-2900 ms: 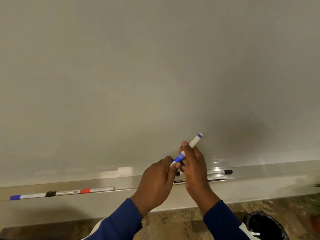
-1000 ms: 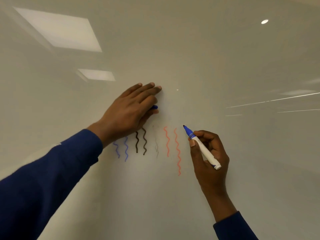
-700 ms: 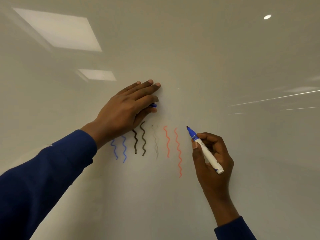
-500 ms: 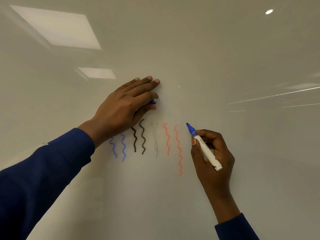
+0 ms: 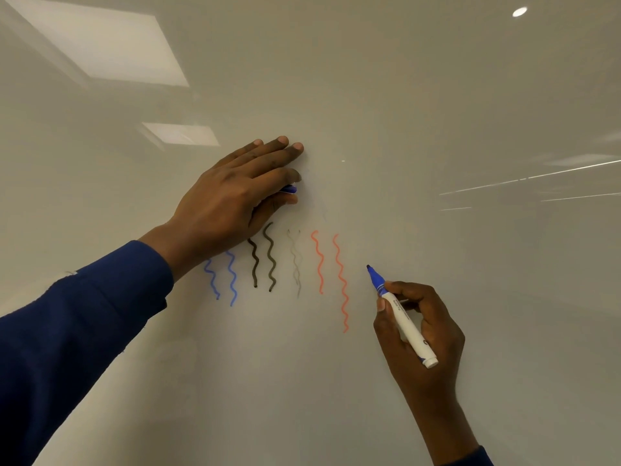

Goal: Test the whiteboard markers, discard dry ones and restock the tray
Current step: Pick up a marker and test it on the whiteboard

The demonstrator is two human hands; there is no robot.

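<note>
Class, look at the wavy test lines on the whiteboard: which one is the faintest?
The grey line, alone between the black pair and the red pair. It is pale and thin; those and the blue pair are bold.

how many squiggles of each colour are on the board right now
blue squiggles: 2
black squiggles: 2
faint grey squiggle: 1
red squiggles: 2
total: 7
</note>
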